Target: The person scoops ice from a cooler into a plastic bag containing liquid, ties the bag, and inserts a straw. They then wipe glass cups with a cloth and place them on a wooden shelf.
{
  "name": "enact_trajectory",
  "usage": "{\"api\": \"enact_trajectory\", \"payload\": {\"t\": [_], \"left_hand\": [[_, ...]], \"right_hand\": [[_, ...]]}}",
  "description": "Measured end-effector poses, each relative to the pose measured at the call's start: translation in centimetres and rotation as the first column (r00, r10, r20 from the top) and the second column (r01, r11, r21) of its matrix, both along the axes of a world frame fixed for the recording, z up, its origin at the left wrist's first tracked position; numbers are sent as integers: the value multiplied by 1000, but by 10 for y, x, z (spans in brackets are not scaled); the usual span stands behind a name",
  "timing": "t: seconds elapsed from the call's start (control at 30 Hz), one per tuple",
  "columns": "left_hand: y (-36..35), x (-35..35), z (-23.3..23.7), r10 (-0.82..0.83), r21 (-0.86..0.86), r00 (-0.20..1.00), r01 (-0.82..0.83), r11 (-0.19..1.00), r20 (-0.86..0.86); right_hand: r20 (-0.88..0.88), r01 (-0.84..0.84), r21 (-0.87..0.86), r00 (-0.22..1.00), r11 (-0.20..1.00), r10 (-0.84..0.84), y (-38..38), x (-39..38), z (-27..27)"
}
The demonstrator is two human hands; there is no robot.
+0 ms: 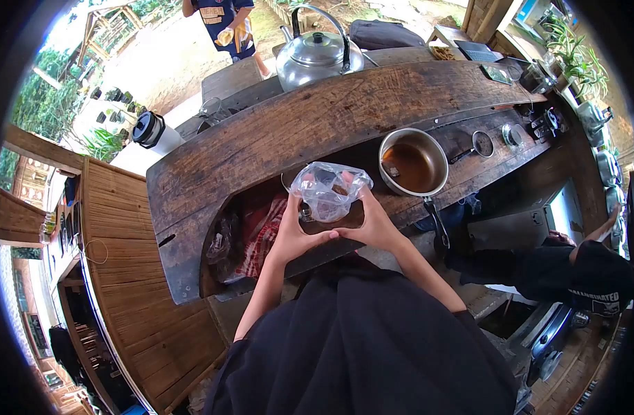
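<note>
A clear plastic bag (329, 200) with a little brown stuff inside is held up between my two hands, in front of the counter's lower shelf. My left hand (293, 232) grips its left side and my right hand (372, 225) its right side, with the thumbs nearly meeting below. Both sets of fingertips are partly hidden behind the plastic. Just right of the bag stands a metal saucepan (439, 160) with brown liquid and what looks like a tea bag in it. Its black handle points toward me.
A large kettle (318, 52) stands beyond the curved wooden counter (262, 138). On the shelf at right lies a small strainer (482, 143); a red checked cloth (262, 238) is at left. One person (224, 24) stands outside, another (573, 277) is at right.
</note>
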State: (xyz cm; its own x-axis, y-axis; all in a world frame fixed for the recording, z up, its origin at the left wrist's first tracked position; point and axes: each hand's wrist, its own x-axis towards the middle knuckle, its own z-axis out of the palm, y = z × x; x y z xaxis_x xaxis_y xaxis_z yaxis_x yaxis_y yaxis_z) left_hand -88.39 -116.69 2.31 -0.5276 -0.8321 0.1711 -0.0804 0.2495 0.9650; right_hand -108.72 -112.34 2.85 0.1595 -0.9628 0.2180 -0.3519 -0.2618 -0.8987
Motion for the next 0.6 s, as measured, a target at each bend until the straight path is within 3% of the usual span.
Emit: {"api": "enact_trajectory", "payload": {"t": [0.27,0.6], "left_hand": [[8,2,-9,90,-48,994,-93,994,-66],[21,10,-8,110,-52,990,-115,992,-85]], "right_hand": [[-2,58,-36,998,998,-58,3,3,-13],[71,117,58,990,991,-121,13,9,-12]]}}
